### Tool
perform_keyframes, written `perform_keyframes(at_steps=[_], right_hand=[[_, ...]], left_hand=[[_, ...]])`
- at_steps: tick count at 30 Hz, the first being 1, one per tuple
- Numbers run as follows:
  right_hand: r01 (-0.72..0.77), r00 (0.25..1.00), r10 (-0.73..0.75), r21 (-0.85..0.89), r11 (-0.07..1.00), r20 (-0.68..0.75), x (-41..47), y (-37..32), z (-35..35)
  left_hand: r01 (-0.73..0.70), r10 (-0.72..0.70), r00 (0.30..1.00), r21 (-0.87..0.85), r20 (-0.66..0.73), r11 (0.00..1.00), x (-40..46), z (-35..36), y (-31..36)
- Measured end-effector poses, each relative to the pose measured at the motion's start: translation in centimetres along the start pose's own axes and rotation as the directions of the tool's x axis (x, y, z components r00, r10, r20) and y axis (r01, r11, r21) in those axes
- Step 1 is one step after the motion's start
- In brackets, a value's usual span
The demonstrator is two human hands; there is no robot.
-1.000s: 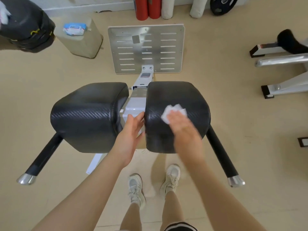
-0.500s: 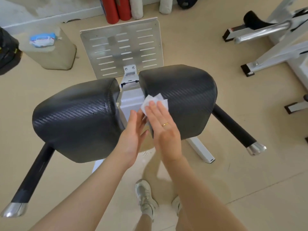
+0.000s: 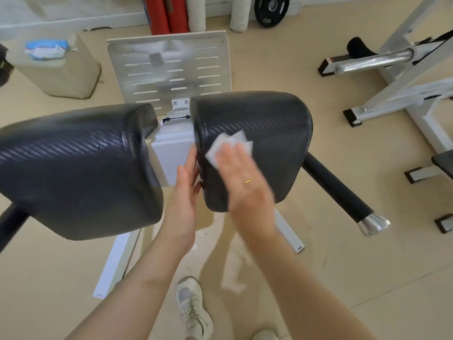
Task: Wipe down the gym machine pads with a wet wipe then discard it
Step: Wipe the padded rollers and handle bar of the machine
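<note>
Two black textured pads sit side by side on a white machine frame. The left pad (image 3: 78,168) fills the left half of the view. On the right pad (image 3: 264,123), my right hand (image 3: 241,173) lies flat and presses a white wet wipe (image 3: 228,143) against the top near its inner edge. The wipe sticks out beyond my fingertips. My left hand (image 3: 186,187) rests with fingers straight against the inner side of the right pad, in the gap between the two pads.
A slotted metal footplate (image 3: 169,67) stands beyond the pads. A beige block (image 3: 56,72) at the back left carries a wet wipe pack (image 3: 46,49). Black handles (image 3: 340,190) stick out sideways. Another white machine (image 3: 404,77) stands to the right. My shoes are on the floor below.
My right hand has slid the wipe from the pad's inner edge out onto its top. The view has shifted, and the left hand stays against the pad's inner side.
</note>
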State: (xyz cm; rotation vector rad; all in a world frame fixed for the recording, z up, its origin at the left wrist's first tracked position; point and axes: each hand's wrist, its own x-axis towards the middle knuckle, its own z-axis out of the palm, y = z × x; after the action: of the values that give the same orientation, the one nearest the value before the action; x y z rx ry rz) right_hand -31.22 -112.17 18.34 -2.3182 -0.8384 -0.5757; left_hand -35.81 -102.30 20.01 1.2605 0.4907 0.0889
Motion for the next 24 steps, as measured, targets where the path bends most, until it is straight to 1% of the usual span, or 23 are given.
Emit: perform_keyframes(at_steps=[2, 4, 6, 8, 10, 12, 14, 17, 20, 22, 24], right_hand=[[0.142, 0.989, -0.144, 0.096, 0.985, 0.019, -2.0, -1.4, 1.3], [0.242, 0.968, -0.247, 0.093, 0.966, 0.044, -2.7, -0.3, 1.3], [0.275, 0.959, -0.278, 0.062, 0.96, 0.05, -2.8, 1.6, 0.3], [0.264, 0.963, -0.265, 0.031, 0.964, 0.043, -2.1, 3.7, -1.0], [0.26, 0.966, -0.26, -0.009, 0.966, -0.007, -0.6, 5.5, -1.7], [0.274, 0.956, -0.278, -0.053, 0.96, -0.095, 0.4, 6.1, -1.3], [0.355, 0.921, -0.36, -0.057, 0.933, -0.15, -0.1, 5.8, 0.0], [0.517, 0.836, -0.522, -0.075, 0.853, -0.168, -2.6, 5.5, 2.5], [0.567, 0.783, -0.582, -0.132, 0.813, -0.22, -4.8, 6.3, 4.1], [0.583, 0.767, -0.604, -0.16, 0.797, -0.216, -6.0, 7.0, 5.0], [0.567, 0.785, -0.597, -0.193, 0.8, -0.168, -7.1, 7.5, 5.7]], left_hand=[[0.029, -0.032, 0.999, -0.07, -0.04, 0.997, -0.3, -0.1, -0.3], [0.046, -0.049, 0.998, -0.08, -0.033, 0.996, -0.6, -0.2, -0.6], [0.027, -0.029, 0.999, -0.054, -0.024, 0.998, -0.9, -0.2, -0.8], [-0.01, 0.01, 1.0, -0.016, -0.023, 1.0, -1.1, 0.0, -0.9], [-0.073, 0.074, 0.997, 0.05, -0.02, 0.996, -1.0, 0.4, -1.5], [-0.129, 0.137, 0.989, 0.119, -0.056, 0.984, -0.7, 0.8, -2.4], [-0.207, 0.226, 0.97, 0.177, -0.089, 0.962, -0.3, 1.0, -3.8], [-0.369, 0.392, 0.914, 0.189, -0.103, 0.91, 0.7, 1.1, -5.9], [-0.485, 0.502, 0.857, 0.142, -0.119, 0.863, 1.4, 1.4, -7.2], [-0.533, 0.548, 0.829, 0.139, -0.11, 0.835, 1.7, 1.8, -7.8], [-0.566, 0.597, 0.795, 0.223, -0.105, 0.793, 2.0, 1.7, -8.4]])
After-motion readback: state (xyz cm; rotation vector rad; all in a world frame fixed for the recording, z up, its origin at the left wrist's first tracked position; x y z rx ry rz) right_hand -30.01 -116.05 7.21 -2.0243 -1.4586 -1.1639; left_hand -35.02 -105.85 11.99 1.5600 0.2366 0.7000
